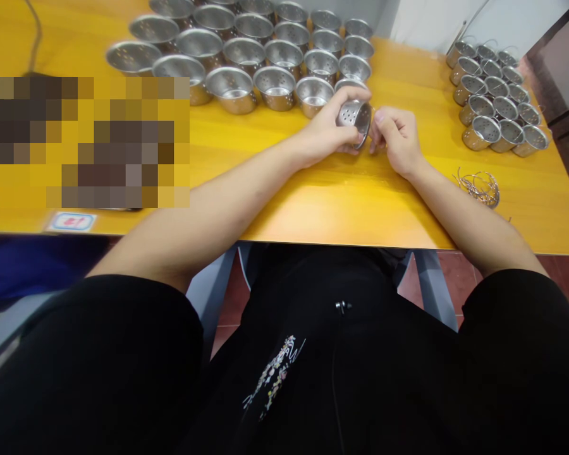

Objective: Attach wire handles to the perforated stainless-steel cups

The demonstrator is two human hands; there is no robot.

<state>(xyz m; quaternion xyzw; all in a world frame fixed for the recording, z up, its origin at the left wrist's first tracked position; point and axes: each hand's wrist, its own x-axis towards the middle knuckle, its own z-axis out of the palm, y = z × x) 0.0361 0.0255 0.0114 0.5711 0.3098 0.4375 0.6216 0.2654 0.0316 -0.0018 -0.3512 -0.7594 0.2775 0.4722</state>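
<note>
My left hand (pixel 326 129) is wrapped round a small perforated steel cup (pixel 354 119), held on its side just above the yellow table (pixel 284 196), its holed bottom facing me. My right hand (pixel 397 139) is curled in a pinch at the cup's open rim, fingers pressed together; what they pinch is too small to make out. Both forearms rest on the table.
Several rows of like steel cups (pixel 246 57) stand behind my hands. A second group of cups with wire handles (pixel 495 95) sits at the far right. A small heap of bent wire handles (pixel 480 186) lies right of my right arm. A blurred patch covers the table's left.
</note>
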